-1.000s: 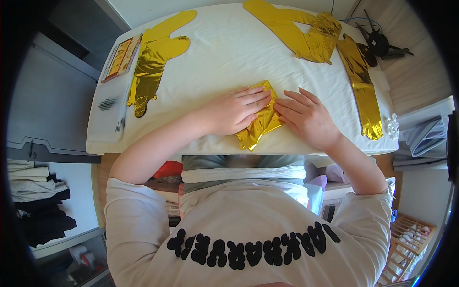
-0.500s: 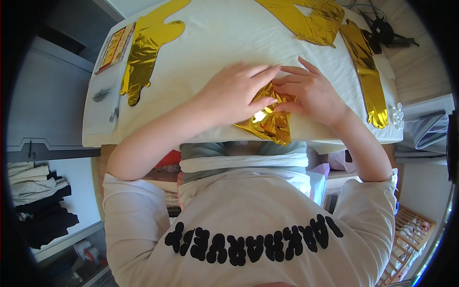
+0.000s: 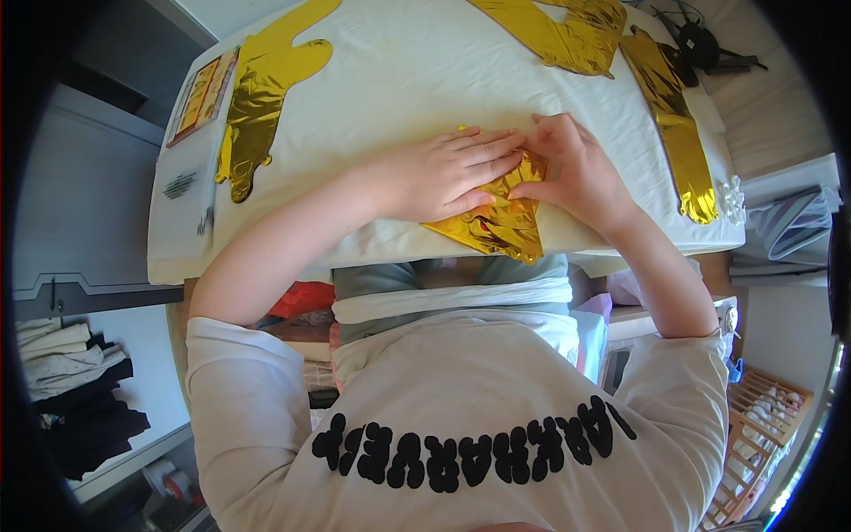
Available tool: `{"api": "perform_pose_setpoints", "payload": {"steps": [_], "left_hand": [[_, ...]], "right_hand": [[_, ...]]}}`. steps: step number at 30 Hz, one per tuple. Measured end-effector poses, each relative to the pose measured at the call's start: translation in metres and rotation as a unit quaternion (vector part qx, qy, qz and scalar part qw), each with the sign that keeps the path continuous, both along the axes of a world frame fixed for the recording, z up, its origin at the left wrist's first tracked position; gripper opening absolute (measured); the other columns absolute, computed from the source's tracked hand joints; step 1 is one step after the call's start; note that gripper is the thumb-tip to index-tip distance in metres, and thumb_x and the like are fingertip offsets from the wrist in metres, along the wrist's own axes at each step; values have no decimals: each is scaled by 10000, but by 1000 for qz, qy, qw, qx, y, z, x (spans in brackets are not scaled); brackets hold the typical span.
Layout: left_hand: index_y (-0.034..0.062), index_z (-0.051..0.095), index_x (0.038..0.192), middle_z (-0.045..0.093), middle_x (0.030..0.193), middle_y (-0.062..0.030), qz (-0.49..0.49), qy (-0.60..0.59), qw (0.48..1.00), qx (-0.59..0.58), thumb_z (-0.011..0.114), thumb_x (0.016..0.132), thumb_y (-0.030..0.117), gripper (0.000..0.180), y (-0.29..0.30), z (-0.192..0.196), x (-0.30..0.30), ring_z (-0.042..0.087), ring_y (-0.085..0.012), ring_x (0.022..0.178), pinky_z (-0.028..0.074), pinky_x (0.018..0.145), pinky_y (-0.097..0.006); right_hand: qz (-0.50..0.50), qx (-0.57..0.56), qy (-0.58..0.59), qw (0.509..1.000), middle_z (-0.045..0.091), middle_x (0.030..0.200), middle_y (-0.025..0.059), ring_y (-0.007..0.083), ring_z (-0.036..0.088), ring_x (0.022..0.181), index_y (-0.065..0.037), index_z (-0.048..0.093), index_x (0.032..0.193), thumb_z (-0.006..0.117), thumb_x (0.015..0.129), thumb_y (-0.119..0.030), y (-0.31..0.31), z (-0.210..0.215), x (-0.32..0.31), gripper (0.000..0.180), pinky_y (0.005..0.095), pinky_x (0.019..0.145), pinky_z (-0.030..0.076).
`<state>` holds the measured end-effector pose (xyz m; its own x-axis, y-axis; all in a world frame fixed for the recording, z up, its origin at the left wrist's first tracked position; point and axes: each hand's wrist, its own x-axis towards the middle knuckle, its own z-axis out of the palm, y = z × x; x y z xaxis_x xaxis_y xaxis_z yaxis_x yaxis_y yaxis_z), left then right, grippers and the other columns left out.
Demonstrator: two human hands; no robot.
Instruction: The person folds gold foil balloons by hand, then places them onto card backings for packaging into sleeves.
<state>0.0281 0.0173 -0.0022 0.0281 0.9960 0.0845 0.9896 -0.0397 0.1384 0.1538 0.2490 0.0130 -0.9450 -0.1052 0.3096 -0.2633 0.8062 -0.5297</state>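
Gold foil [image 3: 501, 235] in the head view, crumpled and shiny, a little right of and above the frame's middle, on a white cloth [image 3: 399, 97], reaching down to the near edge.

Covers the upper left part of it with the left hand [image 3: 448, 173]: palm down, laid flat, fingers straight, close together and pointing right, thumb spread apart over the foil. Wide, uncurled grip on this side.

Meets the left fingertips, or nearly so, with the right hand [image 3: 581, 168], at the foil's upper right edge: fingers bent, thumb stretched left to the foil, with gold visible in the gap between thumb and fingers. Pinching the foil or merely touching it: cannot tell.

Toward the upper left of the frame, on the same cloth, a flat gold shape [image 3: 266, 80], and left of it a printed packet [image 3: 206, 93] above a clear sleeve [image 3: 182, 208]. At the top right, a second gold shape [image 3: 572, 40], cut off by the frame; beside it, running downward, a long gold strip [image 3: 669, 124]. Near the strip's upper end, a black device [image 3: 700, 44]; just beside its lower end, a pale bow [image 3: 733, 201].

Across the lower middle, a white shirt [image 3: 425, 377] with black lettering.
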Motion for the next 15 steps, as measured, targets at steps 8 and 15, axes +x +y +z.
{"api": "perform_pose_setpoints", "payload": {"steps": [8, 15], "left_hand": [[65, 360, 1593, 343, 1661, -113, 7, -40, 999, 35, 552, 1043, 310, 632, -1, -6, -1, 276, -280, 1559, 265, 1262, -483], [35, 442, 1536, 401, 1633, -118, 9, 33, 996, 86, 516, 1068, 363, 576, -1, -6, 0, 276, -287, 1561, 262, 1262, -488]], "right_hand": [[101, 155, 117, 976, 680, 1280, 134, 359, 648, 1179, -50, 665, 1166, 733, 874, -73, 0, 12, 49, 301, 452, 1023, 508], [175, 165, 114, 964, 693, 1287, 95, 305, 646, 1207, -74, 726, 1208, 764, 839, -84, -9, 11, 53, 371, 436, 1012, 532]]}}
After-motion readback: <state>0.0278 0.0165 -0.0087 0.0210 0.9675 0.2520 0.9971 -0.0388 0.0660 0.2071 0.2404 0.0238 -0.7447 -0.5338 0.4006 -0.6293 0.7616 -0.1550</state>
